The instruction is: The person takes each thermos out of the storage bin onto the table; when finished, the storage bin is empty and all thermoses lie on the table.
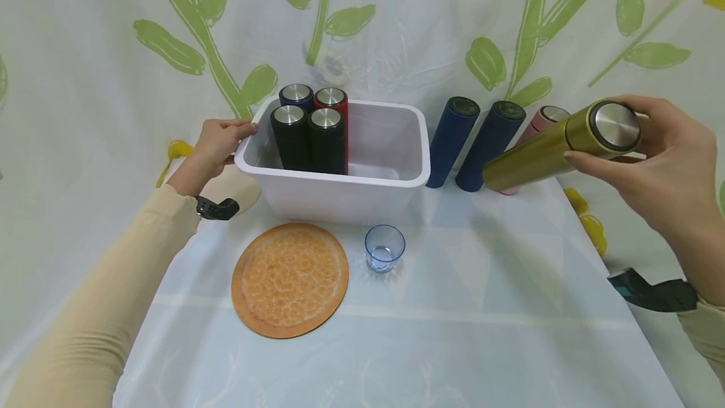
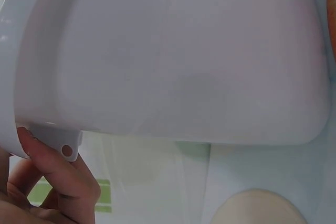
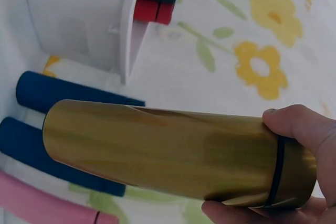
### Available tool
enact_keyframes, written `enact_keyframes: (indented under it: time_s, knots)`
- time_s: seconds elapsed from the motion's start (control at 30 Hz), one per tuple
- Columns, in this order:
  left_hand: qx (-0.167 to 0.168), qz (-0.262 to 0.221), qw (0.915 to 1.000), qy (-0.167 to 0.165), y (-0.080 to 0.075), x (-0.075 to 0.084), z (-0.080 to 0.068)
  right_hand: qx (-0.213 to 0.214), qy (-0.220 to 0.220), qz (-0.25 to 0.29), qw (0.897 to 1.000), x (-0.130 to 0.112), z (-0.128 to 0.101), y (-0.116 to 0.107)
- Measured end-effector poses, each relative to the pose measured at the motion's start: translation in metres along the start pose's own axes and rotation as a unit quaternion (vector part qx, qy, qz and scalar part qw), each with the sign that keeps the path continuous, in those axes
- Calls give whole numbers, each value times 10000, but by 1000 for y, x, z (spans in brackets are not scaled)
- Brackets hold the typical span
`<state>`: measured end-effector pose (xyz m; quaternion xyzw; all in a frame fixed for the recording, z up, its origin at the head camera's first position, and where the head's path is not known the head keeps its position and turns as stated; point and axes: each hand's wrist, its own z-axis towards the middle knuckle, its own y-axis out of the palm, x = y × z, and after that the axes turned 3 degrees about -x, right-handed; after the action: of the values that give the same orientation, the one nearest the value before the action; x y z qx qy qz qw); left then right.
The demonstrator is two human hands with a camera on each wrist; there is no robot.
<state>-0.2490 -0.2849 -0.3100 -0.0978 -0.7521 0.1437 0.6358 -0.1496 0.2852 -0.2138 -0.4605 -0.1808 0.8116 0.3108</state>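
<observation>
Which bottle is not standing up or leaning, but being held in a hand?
The gold bottle. The right hand grips it near its silver cap, tilted in the air. The others stand in the white bin or lean against the cloth behind it.

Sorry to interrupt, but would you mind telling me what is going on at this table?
A person's right hand holds a gold flask tilted in the air, to the right of a white bin. The left hand grips the bin's left rim. Four flasks stand upright in the bin's left part; two blue flasks and a pink one wait outside.
</observation>
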Motion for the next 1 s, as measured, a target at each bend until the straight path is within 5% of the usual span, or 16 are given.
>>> enact_keyframes:
  time_s: [0.37, 1.0]
  knots:
    - [-34, 20, 9999, -125, 0, -1, 1, 61, 1034, -409, 9938, 34, 2, -2]
    - [0, -96, 9996, -262, -2, 5, 0, 198, 1537, -523, 9865, 95, 10, -12]
